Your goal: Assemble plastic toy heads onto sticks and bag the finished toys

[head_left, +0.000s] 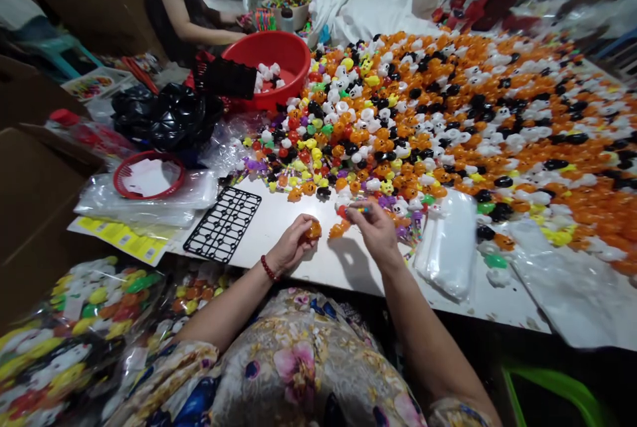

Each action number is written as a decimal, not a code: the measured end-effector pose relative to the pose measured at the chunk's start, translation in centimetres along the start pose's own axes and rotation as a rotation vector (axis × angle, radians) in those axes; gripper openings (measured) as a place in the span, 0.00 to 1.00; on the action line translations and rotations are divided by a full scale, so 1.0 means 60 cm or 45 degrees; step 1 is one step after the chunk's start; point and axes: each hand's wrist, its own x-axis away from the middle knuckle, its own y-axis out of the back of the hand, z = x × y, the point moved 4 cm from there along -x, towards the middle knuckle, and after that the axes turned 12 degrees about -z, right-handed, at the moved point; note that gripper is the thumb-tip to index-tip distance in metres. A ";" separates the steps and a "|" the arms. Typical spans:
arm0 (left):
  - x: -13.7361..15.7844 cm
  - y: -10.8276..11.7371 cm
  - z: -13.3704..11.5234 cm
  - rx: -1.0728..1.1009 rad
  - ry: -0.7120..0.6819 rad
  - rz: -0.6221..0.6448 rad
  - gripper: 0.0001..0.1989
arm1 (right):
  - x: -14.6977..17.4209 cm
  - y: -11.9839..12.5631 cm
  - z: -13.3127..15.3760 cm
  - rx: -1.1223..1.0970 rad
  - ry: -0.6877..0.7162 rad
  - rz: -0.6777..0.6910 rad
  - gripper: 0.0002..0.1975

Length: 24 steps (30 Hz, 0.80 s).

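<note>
My left hand (291, 244), with a beaded bracelet at the wrist, is closed around a small orange plastic toy (313, 231). To its right, my right hand (375, 231) pinches a small stick-like piece (362, 210) with blue and yellow on it; its exact kind is too small to tell. Below those fingertips an orange toy (339, 229) shows over the white tabletop (326, 268). Just beyond both hands begins a big heap of small plastic toys (428, 122), mostly orange, white and black.
A black grid tray (223, 223) lies left of my hands, near a red basket (148, 175) on clear bags. A stack of clear plastic bags (446, 244) lies to the right. Behind stand a red basin (296, 59) and another person (176, 6). Filled bags (94, 294) sit lower left.
</note>
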 end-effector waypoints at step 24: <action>0.023 -0.027 0.030 -0.961 -0.474 -0.218 0.21 | 0.119 -0.015 -0.037 -0.225 -0.501 0.199 0.18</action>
